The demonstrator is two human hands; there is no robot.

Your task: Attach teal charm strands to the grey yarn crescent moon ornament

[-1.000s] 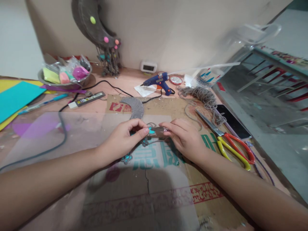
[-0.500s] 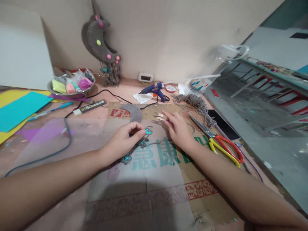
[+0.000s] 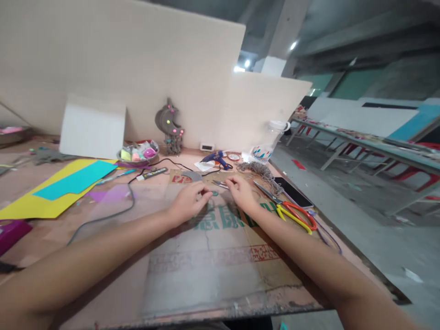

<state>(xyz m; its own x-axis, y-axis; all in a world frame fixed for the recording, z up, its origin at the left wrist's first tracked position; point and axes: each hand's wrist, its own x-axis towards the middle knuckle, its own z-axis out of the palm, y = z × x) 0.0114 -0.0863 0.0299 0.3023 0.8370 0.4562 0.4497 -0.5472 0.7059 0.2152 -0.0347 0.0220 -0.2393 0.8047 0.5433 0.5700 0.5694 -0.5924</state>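
My left hand (image 3: 190,201) is over the cardboard (image 3: 282,270), with thumb and index finger pinched. At those fingertips shows a small turquoise piece (image 3: 215,193) with grey yarn, mostly hidden and blurred. A short way to the right, my right hand (image 3: 242,192) is closed in a pinch; what it holds is too small to make out. Beside its fingertips are the pointed metal tips (image 3: 218,184) of a small tool, which look to lie on the cardboard. A grey crescent piece (image 3: 192,176) lies behind my left hand.
Large scissors (image 3: 295,213), a phone (image 3: 294,192) and grey yarn (image 3: 261,172) lie at right. Behind are a blue glue gun (image 3: 217,158), a clear bottle (image 3: 270,142), a decorated grey moon (image 3: 168,121) and a bowl (image 3: 139,160). Turquoise sheet (image 3: 75,178) and cable (image 3: 99,214) are left.
The view has tilted up and drawn back, showing more wall and room. The right hand's fingers have come together into a pinch, nearer the left hand. The left hand stays pinched.
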